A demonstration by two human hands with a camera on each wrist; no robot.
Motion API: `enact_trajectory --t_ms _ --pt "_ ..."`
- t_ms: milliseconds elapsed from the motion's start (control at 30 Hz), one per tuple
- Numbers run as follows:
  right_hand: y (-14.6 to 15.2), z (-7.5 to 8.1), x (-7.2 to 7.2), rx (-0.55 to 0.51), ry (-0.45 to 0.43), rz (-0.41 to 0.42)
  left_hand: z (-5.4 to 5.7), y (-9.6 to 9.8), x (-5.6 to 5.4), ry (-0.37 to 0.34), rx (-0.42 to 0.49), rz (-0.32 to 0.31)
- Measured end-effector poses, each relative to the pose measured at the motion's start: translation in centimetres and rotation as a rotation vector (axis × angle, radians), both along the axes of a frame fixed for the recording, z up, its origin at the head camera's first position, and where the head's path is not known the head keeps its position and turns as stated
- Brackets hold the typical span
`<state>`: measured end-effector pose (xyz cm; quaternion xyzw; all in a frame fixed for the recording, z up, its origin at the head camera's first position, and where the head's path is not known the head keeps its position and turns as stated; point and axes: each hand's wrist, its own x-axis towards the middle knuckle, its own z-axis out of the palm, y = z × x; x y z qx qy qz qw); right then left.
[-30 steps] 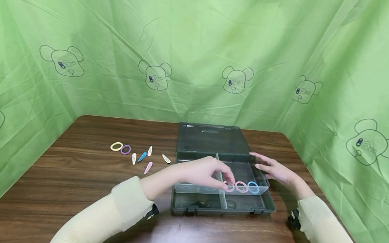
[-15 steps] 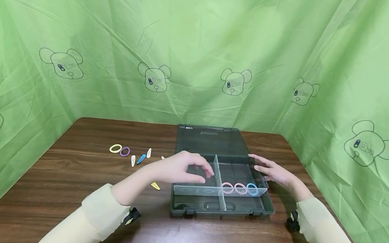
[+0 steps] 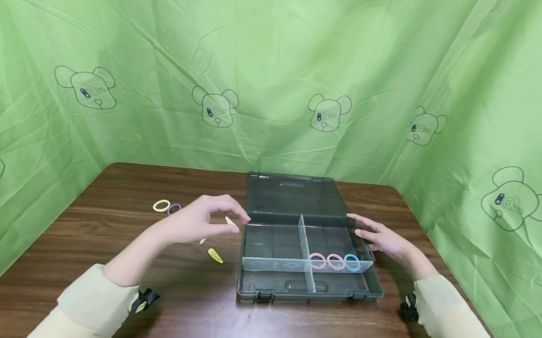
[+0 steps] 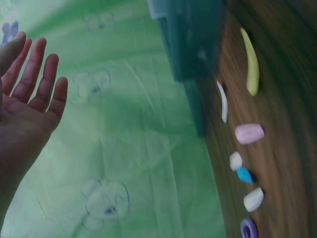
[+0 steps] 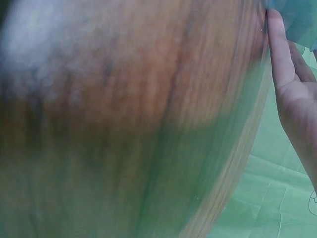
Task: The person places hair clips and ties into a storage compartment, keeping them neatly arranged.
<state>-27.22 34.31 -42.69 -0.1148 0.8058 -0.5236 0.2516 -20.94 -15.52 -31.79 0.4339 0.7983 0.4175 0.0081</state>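
Observation:
A dark see-through divider box (image 3: 272, 242) lies with its lid (image 3: 292, 196) folded back. In its back right compartment two pink hair ties (image 3: 335, 256) and a blue hair tie (image 3: 352, 256) stand in a row along the divider (image 3: 273, 264). My left hand (image 3: 191, 221) hovers left of the box, fingers loosely bent, holding nothing. Beneath and beside it are hair clips: a yellow one (image 3: 215, 256), a white one (image 3: 230, 221), a pink one (image 4: 249, 134) and a blue one (image 4: 244, 174). My right hand (image 3: 386, 240) touches the box's right side with extended fingers.
Behind the left hand, a yellow hair tie (image 3: 162, 201) and a partly covered purple hair tie (image 4: 254, 228) lie on the wooden table (image 3: 90, 242). More white clips (image 4: 253, 199) lie nearby. Green cloth (image 3: 275, 63) with bear outlines surrounds the table's back and sides.
My left hand has let go of a pink hair tie in the back right compartment, then moved left out of the box and over the clips. The right hand stays in place.

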Motion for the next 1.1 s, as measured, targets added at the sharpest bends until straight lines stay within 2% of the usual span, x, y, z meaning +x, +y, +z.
enact_trajectory --t_ms 200,300,467,700,767,900,1100 --pt "0.0 0.0 0.0 -0.007 -0.001 -0.001 -0.7 -2.9 -0.7 0.011 -0.022 0.124" --pt "0.0 0.0 0.0 -0.008 0.000 0.000 -1.4 -4.4 -1.4 0.050 -0.050 0.197" --pt "0.0 0.2 0.1 0.006 0.002 -0.001 -2.4 -6.6 -2.5 0.076 -0.082 0.271" --pt "0.1 0.2 0.1 0.004 -0.002 -0.002 -3.8 -9.5 -4.1 0.054 -0.090 0.362" --pt "0.0 0.2 0.2 0.003 -0.002 -0.002 -4.3 -10.3 -4.6 0.065 -0.117 0.402" --pt "0.0 0.2 0.1 0.003 -0.002 -0.002 -5.2 -11.6 -5.6 0.092 -0.169 0.450" --pt "0.0 0.1 0.0 0.009 0.001 0.006 -6.8 -13.3 -7.0 0.102 -0.218 0.465"
